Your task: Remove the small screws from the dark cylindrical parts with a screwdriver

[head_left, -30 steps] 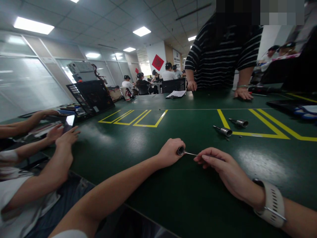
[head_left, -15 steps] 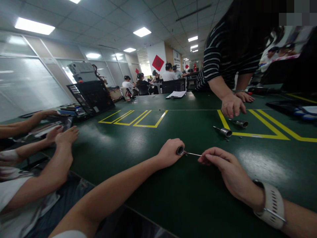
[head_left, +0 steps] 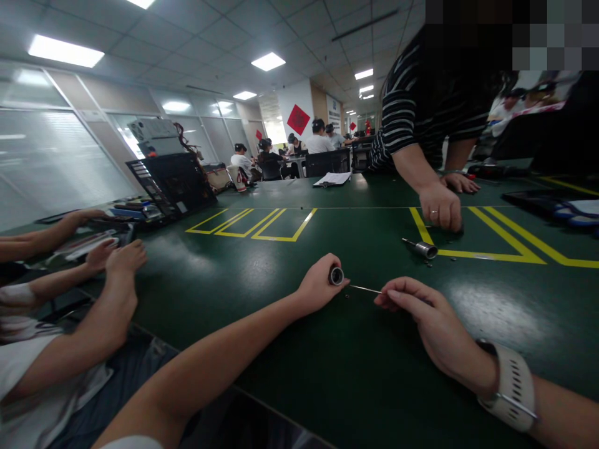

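Note:
My left hand (head_left: 321, 287) is closed around a hollow metal cylinder (head_left: 336, 275), its round open end facing me. Between the fingertips of my right hand (head_left: 418, 312) is a thin metal rod (head_left: 366, 289), pointing left toward the cylinder. A small gap seems to separate the rod's tip from my left fingers. Just below the tip, a tiny dark piece (head_left: 347, 296) lies on the green table (head_left: 290, 386). Farther off, a similar metal cylinder with a thin shaft (head_left: 425, 249) rests by the yellow tape, with tiny bits beside it.
Across the table, a co-worker's hand (head_left: 440, 204) presses down inside a yellow tape outline (head_left: 496, 256). Another person's hands (head_left: 126, 255) work at the left. A black computer case (head_left: 168, 178) stands back left, and a clipboard with papers (head_left: 333, 179) lies at the far edge.
My left hand has tilted and shifted slightly left, away from the rod's tip. The co-worker's hand has come down over the second cylinder, hiding it. My right hand has stayed still.

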`<state>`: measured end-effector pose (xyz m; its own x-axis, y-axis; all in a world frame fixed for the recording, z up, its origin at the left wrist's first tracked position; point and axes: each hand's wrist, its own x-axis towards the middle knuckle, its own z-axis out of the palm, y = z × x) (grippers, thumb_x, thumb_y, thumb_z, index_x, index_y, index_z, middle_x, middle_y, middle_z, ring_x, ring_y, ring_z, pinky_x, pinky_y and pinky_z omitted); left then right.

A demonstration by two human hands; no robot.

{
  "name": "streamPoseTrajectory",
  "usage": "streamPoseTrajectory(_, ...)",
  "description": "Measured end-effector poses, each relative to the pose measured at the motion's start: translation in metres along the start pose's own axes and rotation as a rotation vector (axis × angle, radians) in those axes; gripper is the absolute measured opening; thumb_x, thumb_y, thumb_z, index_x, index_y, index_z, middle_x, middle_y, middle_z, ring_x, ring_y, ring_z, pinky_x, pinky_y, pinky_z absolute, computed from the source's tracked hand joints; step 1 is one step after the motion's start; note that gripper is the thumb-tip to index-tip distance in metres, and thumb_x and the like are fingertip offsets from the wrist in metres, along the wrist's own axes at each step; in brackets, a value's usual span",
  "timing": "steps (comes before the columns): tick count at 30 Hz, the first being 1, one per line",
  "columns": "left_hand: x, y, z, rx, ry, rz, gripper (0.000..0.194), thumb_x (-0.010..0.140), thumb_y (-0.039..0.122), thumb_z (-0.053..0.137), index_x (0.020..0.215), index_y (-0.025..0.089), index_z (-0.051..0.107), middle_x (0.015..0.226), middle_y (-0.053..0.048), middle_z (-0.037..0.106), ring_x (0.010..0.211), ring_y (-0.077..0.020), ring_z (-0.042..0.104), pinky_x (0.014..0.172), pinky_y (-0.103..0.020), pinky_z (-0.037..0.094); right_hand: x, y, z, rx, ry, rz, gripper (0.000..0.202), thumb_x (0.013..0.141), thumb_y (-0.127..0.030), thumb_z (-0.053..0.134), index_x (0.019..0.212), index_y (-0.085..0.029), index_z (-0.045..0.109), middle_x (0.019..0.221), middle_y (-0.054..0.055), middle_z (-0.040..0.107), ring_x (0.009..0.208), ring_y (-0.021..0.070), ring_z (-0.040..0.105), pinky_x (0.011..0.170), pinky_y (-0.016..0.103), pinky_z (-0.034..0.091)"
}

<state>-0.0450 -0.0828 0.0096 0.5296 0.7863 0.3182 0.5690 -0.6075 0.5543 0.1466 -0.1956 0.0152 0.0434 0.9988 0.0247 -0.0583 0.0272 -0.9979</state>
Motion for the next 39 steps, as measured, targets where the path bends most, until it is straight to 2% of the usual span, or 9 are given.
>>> streamPoseTrajectory(5,0.002,-0.004,-0.001,-0.028,0.026,0.114,0.024,0.071,0.025,0.068,0.082,0.017,0.049,0.084,0.000,0.051,0.074,-0.0134,0.048,0.066,-0.026,0.040,-0.003,-0.007,0.003,-0.197,-0.022,-0.065,0.018,0.083,-0.037,0.055,0.093,-0.023,0.061,0.098,0.004,0.065,0.091,0.0219,0.059,0.080,0.036,0.045)
streamPoseTrajectory(10,0.003,-0.001,-0.001,-0.037,-0.009,0.234,0.018,0.072,0.021,0.067,0.078,0.017,0.051,0.082,0.000,0.051,0.077,-0.0146,0.049,0.069,-0.026,0.040,-0.007,-0.012,0.009,-0.377,-0.106,-0.114,0.018,0.082,-0.035,0.053,0.092,-0.024,0.062,0.095,0.003,0.065,0.089,0.0229,0.059,0.075,0.036,0.047)
streamPoseTrajectory(24,0.005,-0.001,0.000,-0.024,-0.086,0.199,0.014,0.076,0.021,0.062,0.083,0.017,0.051,0.083,0.000,0.053,0.076,-0.0138,0.050,0.069,-0.026,0.041,-0.001,-0.008,0.007,-0.410,-0.043,-0.098,0.019,0.084,-0.037,0.051,0.093,-0.024,0.061,0.096,0.002,0.064,0.088,0.0208,0.059,0.076,0.035,0.045)
streamPoseTrajectory(28,0.011,-0.004,0.002,0.003,-0.102,0.209,0.013,0.076,0.019,0.061,0.083,0.017,0.050,0.084,0.000,0.052,0.076,-0.0134,0.049,0.068,-0.025,0.040,0.006,-0.007,0.006,-0.440,-0.036,-0.115,0.018,0.083,-0.036,0.051,0.092,-0.023,0.061,0.092,0.002,0.064,0.084,0.0202,0.058,0.074,0.035,0.044)
streamPoseTrajectory(34,0.022,-0.004,0.003,0.052,-0.102,0.214,0.013,0.075,0.017,0.061,0.082,0.017,0.050,0.082,0.001,0.052,0.074,-0.0133,0.049,0.067,-0.025,0.039,0.018,-0.009,0.004,-0.439,-0.061,-0.156,0.019,0.084,-0.036,0.050,0.094,-0.024,0.061,0.098,0.003,0.064,0.091,0.0216,0.058,0.077,0.037,0.044)
streamPoseTrajectory(39,0.032,-0.003,0.005,0.112,-0.174,0.228,0.010,0.076,0.019,0.060,0.082,0.017,0.052,0.081,0.000,0.054,0.075,-0.0137,0.050,0.068,-0.026,0.040,0.030,-0.012,0.007,-0.537,-0.033,-0.206,0.016,0.081,-0.033,0.052,0.088,-0.023,0.062,0.089,0.003,0.064,0.082,0.0209,0.058,0.071,0.036,0.043)
